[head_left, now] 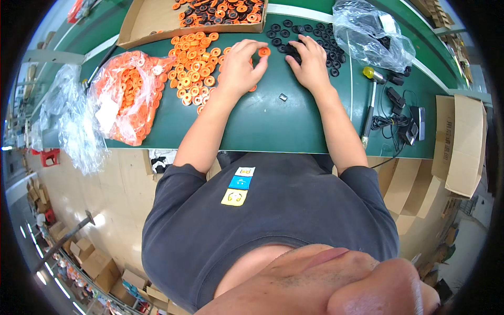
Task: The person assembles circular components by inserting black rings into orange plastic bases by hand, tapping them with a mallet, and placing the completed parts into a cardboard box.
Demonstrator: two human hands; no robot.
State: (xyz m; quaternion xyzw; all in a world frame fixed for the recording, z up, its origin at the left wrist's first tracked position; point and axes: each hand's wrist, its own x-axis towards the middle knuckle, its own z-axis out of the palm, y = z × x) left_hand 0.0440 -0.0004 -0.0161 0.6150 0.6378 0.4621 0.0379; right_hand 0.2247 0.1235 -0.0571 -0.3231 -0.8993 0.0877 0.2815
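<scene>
My left hand (242, 67) pinches a small orange disc (264, 52) between thumb and fingertips, just right of a spread pile of orange discs (195, 65). My right hand (311, 65) is at the left side of a pile of black discs (332, 48). Its thumb and fingers are apart, with black pieces beneath and between the fingertips; no firm grip on one shows. Between my forearms, a small dark piece (283, 97) lies alone on the green table (273, 126).
At the back, a cardboard tray (149, 23) holds mixed orange and black pieces. A clear bag of orange parts (128, 97) lies left. Right are another clear bag (370, 37), a yellow-headed mallet (370, 97), a cabled black device (409, 126) and cardboard boxes (462, 142).
</scene>
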